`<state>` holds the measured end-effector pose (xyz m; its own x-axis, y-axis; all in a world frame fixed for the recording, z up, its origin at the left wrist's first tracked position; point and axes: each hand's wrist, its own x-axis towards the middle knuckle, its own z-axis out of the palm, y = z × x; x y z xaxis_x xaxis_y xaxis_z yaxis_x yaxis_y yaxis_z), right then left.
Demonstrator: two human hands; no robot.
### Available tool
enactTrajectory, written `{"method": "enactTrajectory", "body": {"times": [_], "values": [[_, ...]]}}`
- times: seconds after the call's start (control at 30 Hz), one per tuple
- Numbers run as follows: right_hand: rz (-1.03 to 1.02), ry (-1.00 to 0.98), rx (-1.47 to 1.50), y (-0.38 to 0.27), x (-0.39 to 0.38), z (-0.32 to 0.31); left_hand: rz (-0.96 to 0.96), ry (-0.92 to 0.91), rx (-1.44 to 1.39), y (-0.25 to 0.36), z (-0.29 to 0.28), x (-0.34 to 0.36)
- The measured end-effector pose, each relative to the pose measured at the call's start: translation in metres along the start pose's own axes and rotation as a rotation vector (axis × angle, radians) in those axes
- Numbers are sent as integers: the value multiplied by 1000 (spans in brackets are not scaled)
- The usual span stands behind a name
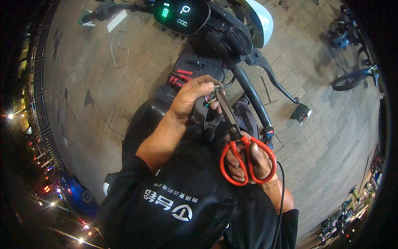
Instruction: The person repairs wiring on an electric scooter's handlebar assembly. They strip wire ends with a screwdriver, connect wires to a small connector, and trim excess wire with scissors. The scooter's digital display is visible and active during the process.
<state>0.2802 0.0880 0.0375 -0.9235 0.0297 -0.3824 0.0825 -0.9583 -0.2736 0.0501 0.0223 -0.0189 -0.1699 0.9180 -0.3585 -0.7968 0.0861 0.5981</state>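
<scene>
My left hand point(194, 96) is pinched around thin coloured wires point(212, 98) and a short cable end. Just under its fingers hangs a curved black plastic housing point(200, 111), partly hidden by the hand. My right hand point(259, 162) grips a pair of scissors point(228, 114) by its red loop handles, with the fingers through the loops. The blades point up and away, their tips beside the wires at my left fingertips. Whether the tips touch the wires I cannot tell. Both hands are in front of an electric scooter's handlebar point(249, 89).
A lit display point(181, 15) sits at the top, with a brake lever point(273, 74) to its right. Red-handled tools point(181, 77) lie on the scooter's black footboard. A small dark box point(301, 112) stands on the paving at right. Beyond it is a bicycle point(352, 79).
</scene>
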Motion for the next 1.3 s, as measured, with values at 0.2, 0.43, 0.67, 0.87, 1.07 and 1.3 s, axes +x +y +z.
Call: {"method": "enactTrajectory", "body": {"times": [0.2,0.43,0.67,0.87,1.07,1.3], "values": [[24,25,-1,-2,0,5,-3,2,-58,-3,-2,0],[50,20,36,-1,-3,5,-1,-2,-39,-5,-3,-1],[56,23,17,-1,-4,6,4,-11,-39,-6,-3,-3],[54,47,30,0,-5,6,-1,14,101,-4,-4,-5],[-1,13,41,2,-5,-1,-14,125,95,-8,-5,-14],[49,-26,80,-10,1,-27,-19,283,77,-11,5,-18]]}}
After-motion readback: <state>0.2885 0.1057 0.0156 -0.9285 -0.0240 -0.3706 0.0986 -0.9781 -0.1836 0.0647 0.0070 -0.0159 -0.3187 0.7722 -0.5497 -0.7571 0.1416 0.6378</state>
